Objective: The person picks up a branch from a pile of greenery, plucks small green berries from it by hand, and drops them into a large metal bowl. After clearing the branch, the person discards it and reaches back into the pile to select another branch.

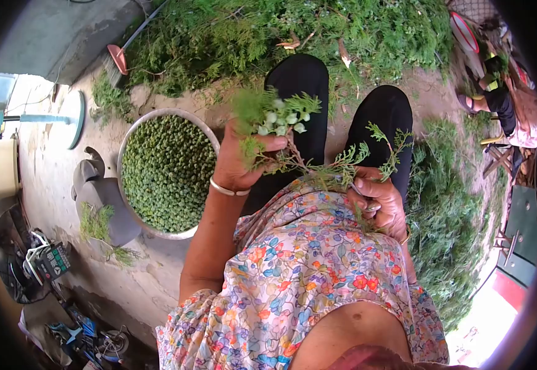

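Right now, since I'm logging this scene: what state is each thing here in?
left hand: fingers shut on the sprig, by its pale cones
right hand: fingers shut on its stem
sprig: held over the lap, cones attached
metal basin: nearly full of green cones

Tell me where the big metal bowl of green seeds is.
In the head view, the metal bowl sits on the ground at the person's left, just beside the left hand gripping a leafy sprig.

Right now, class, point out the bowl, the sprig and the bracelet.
bowl [176,234]: head view, its near metal rim.
sprig [294,152]: head view, its woody stem.
bracelet [226,190]: head view, band at the wrist.
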Demonstrator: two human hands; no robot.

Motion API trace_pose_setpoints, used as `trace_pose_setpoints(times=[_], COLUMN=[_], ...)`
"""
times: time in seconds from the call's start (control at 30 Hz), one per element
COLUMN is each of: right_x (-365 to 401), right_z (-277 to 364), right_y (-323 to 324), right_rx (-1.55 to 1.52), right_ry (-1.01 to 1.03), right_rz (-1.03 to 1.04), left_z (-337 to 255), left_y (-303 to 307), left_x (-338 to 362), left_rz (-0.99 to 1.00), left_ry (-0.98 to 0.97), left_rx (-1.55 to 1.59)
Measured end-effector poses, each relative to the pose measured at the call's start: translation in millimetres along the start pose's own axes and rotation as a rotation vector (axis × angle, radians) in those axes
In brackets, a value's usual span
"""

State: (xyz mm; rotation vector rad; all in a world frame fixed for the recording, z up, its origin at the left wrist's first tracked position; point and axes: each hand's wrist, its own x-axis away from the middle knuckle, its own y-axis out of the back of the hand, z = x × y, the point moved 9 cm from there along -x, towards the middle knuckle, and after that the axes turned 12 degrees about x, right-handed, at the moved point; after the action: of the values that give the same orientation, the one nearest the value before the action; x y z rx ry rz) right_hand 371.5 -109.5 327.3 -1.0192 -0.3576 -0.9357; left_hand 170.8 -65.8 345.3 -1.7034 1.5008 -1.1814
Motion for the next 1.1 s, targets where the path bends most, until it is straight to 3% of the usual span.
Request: trace_pose_setpoints(times=[0.17,0.23,0.3,0.33,0.4,0.47,0.5,0.57,0.63,0.7,0.73,0.87,0.93,1.1], right_x=[3.6,1.6,3.6,4.3,3.0,-0.2,-0.7,-1.6,-1.3,-3.5,-3.7,-7.3,-6.5,-1.9], right_z=[4.9,1.5,9.6,11.1,13.0,12.0,11.5,13.8,16.9,12.5,10.4,11.9,9.9,10.5], right_y=[1.4,11.2,1.2,5.3,-1.1,-3.8,-2.5,-3.4,-9.2,-4.2,0.9,-12.9,-7.2,-2.4], right_rx=[0.018,-0.082,0.029,0.07,0.09,0.114,0.117,0.123,0.114,0.115,0.117,0.085,0.084,0.112], right_ry=[0.044,0.082,0.079,0.109,0.097,0.081,0.088,0.096,0.082,0.083,0.08,0.073,0.048,0.091], right_rz=[-0.104,-0.028,0.026,-0.067,-0.059,-0.047,-0.051,-0.054,-0.032,-0.087,-0.144,0.01,-0.045,-0.103], left_z=[-43.7,-74.8,-114.7,-129.7,-157.2,-186.0,-190.0,-186.9,-182.0,-192.2,-184.1,-114.2,-86.1,-60.0], left_y=[88.9,111.7,125.2,135.3,160.4,175.2,186.5,157.6,144.3,128.2,96.6,-0.5,-55.1,-59.4], left_x=[0.9,6.9,42.8,60.9,92.9,120.5,129.4,130.5,134.3,142.6,136.7,88.6,73.9,37.4], left_rz=[-0.302,-0.183,-0.427,-0.497,-0.568,-0.842,-0.846,-0.762,-0.761,-0.884,-0.848,-0.308,-0.078,-0.064], left_ry=[-0.185,-0.156,-0.38,-0.442,-0.511,-0.374,-0.377,-0.48,-0.507,-0.712,-0.743,-0.658,-0.757,-0.806], left_rx=[-0.023,0.225,-0.191,-0.337,-0.493,-1.558,-1.559,-2.16,-2.16,-1.858,-1.673,-1.109,-1.279,-1.402])
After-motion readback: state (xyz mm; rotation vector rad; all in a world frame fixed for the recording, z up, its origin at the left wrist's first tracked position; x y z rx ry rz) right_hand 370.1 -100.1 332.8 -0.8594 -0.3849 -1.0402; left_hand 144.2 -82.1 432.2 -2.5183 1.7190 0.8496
